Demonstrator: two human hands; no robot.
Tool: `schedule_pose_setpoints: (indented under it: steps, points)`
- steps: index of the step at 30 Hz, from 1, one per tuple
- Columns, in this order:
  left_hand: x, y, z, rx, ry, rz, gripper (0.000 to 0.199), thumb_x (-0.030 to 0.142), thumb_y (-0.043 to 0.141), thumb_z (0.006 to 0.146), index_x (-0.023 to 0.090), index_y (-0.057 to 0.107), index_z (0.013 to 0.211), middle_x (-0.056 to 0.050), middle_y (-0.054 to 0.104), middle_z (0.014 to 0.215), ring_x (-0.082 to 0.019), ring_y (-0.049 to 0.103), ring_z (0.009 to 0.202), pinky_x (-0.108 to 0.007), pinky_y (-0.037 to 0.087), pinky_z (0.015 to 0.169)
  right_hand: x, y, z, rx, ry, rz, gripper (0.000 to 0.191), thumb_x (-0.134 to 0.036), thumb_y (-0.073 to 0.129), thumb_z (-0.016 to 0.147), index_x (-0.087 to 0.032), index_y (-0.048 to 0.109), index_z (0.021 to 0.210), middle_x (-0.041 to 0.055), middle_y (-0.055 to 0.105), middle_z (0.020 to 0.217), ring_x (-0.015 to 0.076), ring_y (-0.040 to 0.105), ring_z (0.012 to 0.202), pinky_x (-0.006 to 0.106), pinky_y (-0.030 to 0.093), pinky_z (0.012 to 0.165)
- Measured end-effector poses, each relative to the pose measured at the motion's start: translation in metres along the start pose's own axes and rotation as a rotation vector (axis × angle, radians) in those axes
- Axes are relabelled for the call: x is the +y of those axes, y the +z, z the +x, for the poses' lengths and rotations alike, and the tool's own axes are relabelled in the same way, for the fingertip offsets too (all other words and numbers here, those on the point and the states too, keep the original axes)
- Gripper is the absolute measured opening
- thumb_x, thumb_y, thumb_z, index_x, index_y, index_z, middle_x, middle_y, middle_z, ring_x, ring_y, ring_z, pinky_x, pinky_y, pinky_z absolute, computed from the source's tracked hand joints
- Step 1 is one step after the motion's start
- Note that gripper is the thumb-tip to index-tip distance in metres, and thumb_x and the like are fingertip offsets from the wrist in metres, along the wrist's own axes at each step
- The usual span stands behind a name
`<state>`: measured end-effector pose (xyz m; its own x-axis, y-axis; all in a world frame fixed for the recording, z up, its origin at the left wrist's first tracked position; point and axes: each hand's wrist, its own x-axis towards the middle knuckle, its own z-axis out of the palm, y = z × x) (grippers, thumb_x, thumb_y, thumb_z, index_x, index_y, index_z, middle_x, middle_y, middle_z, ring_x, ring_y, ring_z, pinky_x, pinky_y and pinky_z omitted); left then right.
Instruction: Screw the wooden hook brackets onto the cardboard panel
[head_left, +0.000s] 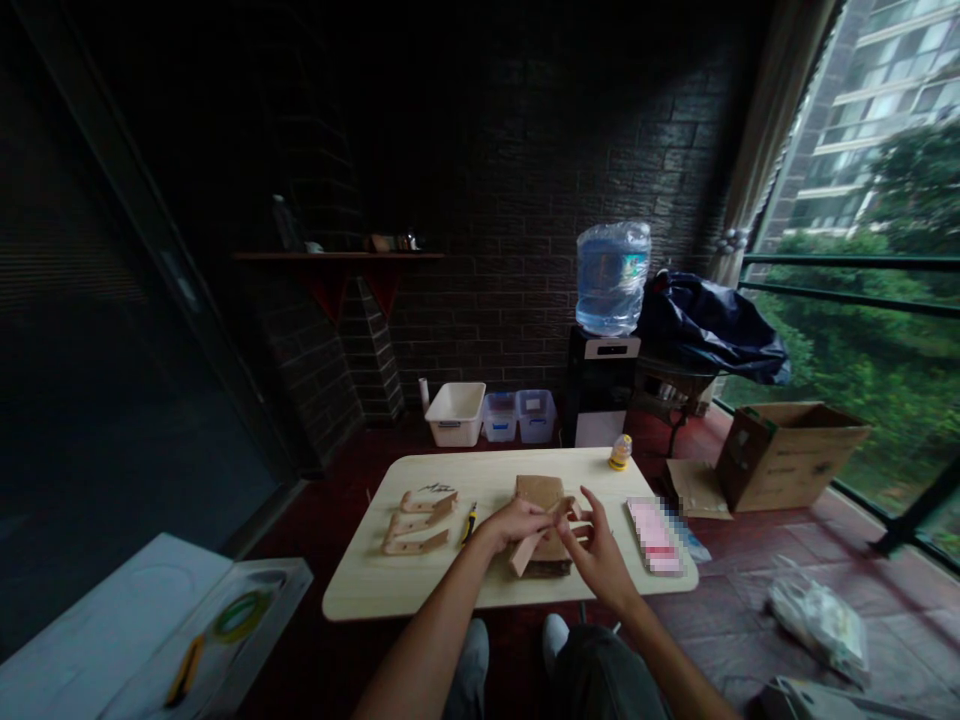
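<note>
My left hand (519,522) is closed around a light wooden piece (525,553) whose flat end slopes down toward me. My right hand (600,562) is at the other end of this piece, thumb and index finger spread apart; the thumb tip is close to my left fingertips. Whether anything small lies between them is too fine to make out. Under both hands lies a stack of brown cardboard (540,487). On the left of the table are several hook-shaped wooden pieces (420,546) with holes. A yellow-and-black hand tool (470,522) lies between them and the cardboard.
Small dark parts (436,488) lie behind the wooden pieces on the table (360,590). A yellow container with a clear top (620,453) stands at the back right, a pink blurred item (656,537) at the right edge. An open case (225,640) stands at left, a cardboard box (787,455) at right.
</note>
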<state>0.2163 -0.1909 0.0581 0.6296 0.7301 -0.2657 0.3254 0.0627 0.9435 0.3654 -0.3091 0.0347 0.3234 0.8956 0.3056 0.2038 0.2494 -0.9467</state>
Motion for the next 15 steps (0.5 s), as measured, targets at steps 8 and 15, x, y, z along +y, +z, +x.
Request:
schedule_pose_setpoints:
  steps: [8, 15]
  points:
    - [-0.002, -0.022, -0.004, -0.274, -0.072, -0.188, 0.057, 0.062, 0.077, 0.073, 0.021, 0.07, 0.111, -0.006, 0.075, 0.096, -0.018, 0.071, 0.073, -0.027, 0.053, 0.065, 0.016, -0.026, 0.014, -0.051, -0.125, -0.322, 0.025, -0.043, 0.053, 0.09, -0.023, 0.066, 0.094, 0.0047, 0.071, 0.081, 0.021, 0.066, 0.072, 0.031, 0.049, 0.067]
    - [-0.037, -0.047, -0.005, 0.192, 0.048, -0.202, 0.047, 0.056, 0.058, 0.091, 0.021, 0.061, 0.121, -0.014, 0.065, 0.132, -0.026, 0.068, 0.113, -0.039, 0.055, 0.092, 0.07, -0.027, 0.029, 0.216, 0.333, 0.063, 0.039, -0.06, 0.058, 0.08, -0.021, 0.059, 0.079, 0.0014, 0.063, 0.06, 0.0184, 0.06, 0.056, 0.028, 0.045, 0.053]
